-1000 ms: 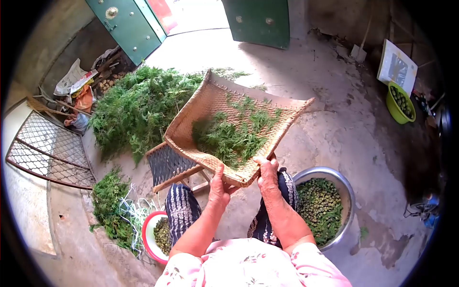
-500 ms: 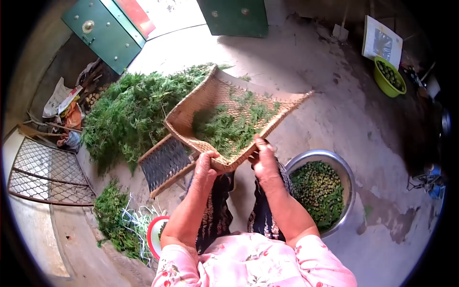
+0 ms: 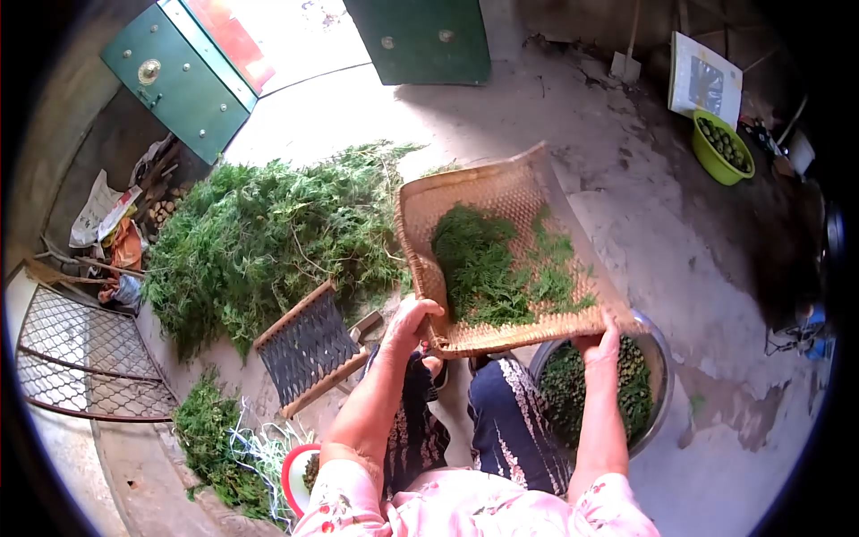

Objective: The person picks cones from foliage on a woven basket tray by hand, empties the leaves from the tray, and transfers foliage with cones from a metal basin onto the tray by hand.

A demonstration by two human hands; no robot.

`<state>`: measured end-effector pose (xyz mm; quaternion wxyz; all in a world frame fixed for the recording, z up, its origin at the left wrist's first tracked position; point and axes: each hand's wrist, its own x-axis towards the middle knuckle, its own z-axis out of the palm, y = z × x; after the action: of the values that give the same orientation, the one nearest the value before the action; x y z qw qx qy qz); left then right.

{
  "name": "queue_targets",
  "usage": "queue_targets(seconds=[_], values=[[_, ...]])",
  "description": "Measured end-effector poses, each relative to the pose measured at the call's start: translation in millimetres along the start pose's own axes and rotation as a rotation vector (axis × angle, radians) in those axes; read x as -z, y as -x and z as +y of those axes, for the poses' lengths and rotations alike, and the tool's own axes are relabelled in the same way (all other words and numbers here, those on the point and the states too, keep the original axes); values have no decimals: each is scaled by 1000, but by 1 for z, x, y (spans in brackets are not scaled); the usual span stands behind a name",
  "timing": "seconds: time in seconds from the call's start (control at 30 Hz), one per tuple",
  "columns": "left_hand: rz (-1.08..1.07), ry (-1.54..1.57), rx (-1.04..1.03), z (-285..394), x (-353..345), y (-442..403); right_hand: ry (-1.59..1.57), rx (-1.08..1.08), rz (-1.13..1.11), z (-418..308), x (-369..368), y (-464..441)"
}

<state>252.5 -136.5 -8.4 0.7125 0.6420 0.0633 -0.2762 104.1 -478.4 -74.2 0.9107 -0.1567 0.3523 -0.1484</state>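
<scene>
A woven basket tray [image 3: 510, 191] is held up in front of me, with loose green sprigs [image 3: 483, 268] on it. My left hand [image 3: 412, 326] grips its near left corner. At the near right edge, my right hand [image 3: 601, 342] holds the rim, its fingers partly hidden under the weave. Below the tray's right side is a metal basin [image 3: 663, 380] of small round green fruits and leaves [image 3: 595, 394], partly covered by the tray. A low stool with a dark woven seat [image 3: 309, 352] stands to the left of my left hand.
A large heap of green branches [image 3: 268, 242] lies at the left, with a smaller pile [image 3: 215, 438] nearer. A red-rimmed bowl [image 3: 291, 479] sits by my left leg. A lime-green basin [image 3: 720, 166] stands at the right, a metal mesh frame [image 3: 94, 358] at the far left.
The tray has moved right and turned, now over part of the metal basin. My right hand has shifted right along the rim, farther from my left hand. The sprigs have bunched toward the tray's left.
</scene>
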Motion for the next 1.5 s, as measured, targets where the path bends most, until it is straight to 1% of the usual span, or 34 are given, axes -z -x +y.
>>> queue_targets(seconds=[0.03, 0.07, 0.13, 0.17, 0.2, 0.27, 0.3, 0.33, 0.4, 0.47, 0.5, 0.53, 0.6, 0.63, 0.67, 0.73, 0.77, 0.8, 0.83, 0.9, 1.0, 1.03, 1.1, 1.13, 1.17, 1.2, 1.27, 1.3, 1.33, 1.4, 1.43, 1.47, 1.5], values=[[-14, -78, -86, 20, -18, 10, 5, 29, 11, 4, 3, 1], [-63, -42, -248, -9, 1, -24, 6, 53, 24, 12, 3, 7], [125, -7, 54, 22, -20, -25, -15, 45, 92, 30, 17, 1], [222, -45, 72, 34, -36, -17, -29, 91, 81, 40, 18, 6], [355, -41, 24, 25, -40, -24, -60, 86, 79, 47, 24, 9], [211, -27, 92, 4, -33, -42, -93, 112, 126, 58, 45, 7], [347, -25, 41, -10, -47, -45, -102, 123, 126, 60, 50, 10], [263, -154, 15, -28, -45, -59, -111, 133, 129, 61, 54, 14], [185, -294, -180, -23, -69, -41, -67, 147, 160, 69, 70, 7], [169, -518, -487, -72, -70, -75, 71, 255, 261, 78, 75, -2], [-8, -806, -963, -74, -64, -81, -8, 272, 245, 82, 71, 1], [-28, -669, -1016, -93, -68, -95, -25, 268, 248, 85, 74, 0], [-64, 14, 136, -25, -115, -51, -72, 183, 223, 95, 74, -5], [-139, 16, 163, -20, -121, -48, -96, 128, 221, 100, 77, -8], [-202, 27, 124, -21, -123, -43, -81, 102, 157, 112, 91, -20], [-293, 2, 81, -20, -130, -37, -112, 69, 94, 122, 62, 2], [-344, -73, 66, -16, -131, -36, -54, 53, 62, 125, 40, 7], [-361, -59, 66, -13, -133, -34, -77, 6, -38, 130, 34, 3], [-369, -56, 58, -12, -131, -34, 109, 97, -100, 139, 40, -7], [-357, -18, 35, -6, -127, -30, -56, -11, -106, 141, 28, -16], [-282, 8, -5, 0, -120, -29, 964, 441, -265, 157, 16, -15], [-270, -3, -6, 3, -119, -31, 926, 446, -259, 173, 23, -26], [-257, -8, 3, 5, -116, -28, 443, 208, -116, 193, 23, -32], [-247, 5, -12, 5, -115, -29, 139, 74, -74, 197, 14, -31], [-223, 4, 44, 9, -117, -26, -174, -38, 4, 202, 5, -31], [-195, 0, 87, 15, -117, -23, -334, -74, -2, 208, 2, -30], [-214, 24, 74, 22, -111, -18, -294, -317, 280, 215, -3, -39], [-194, 39, 105, 26, -110, -16, -281, -362, 231, 216, -1, -39], [-139, 35, 136, 32, -110, -16, -260, -461, 106, 219, 9, -42], [-66, -2, 53, 32, -99, -23, -238, -572, 102, 216, 5, -34], [-109, 41, -64, 25, -86, -31, -201, -591, 30, 213, 2, -25], [-118, 113, -91, 16, -75, -41, -166, -599, -30, 208, 1, -14], [-51, 136, -11, 21, -79, -33, -29, -605, -36, 205, -3, -7]])
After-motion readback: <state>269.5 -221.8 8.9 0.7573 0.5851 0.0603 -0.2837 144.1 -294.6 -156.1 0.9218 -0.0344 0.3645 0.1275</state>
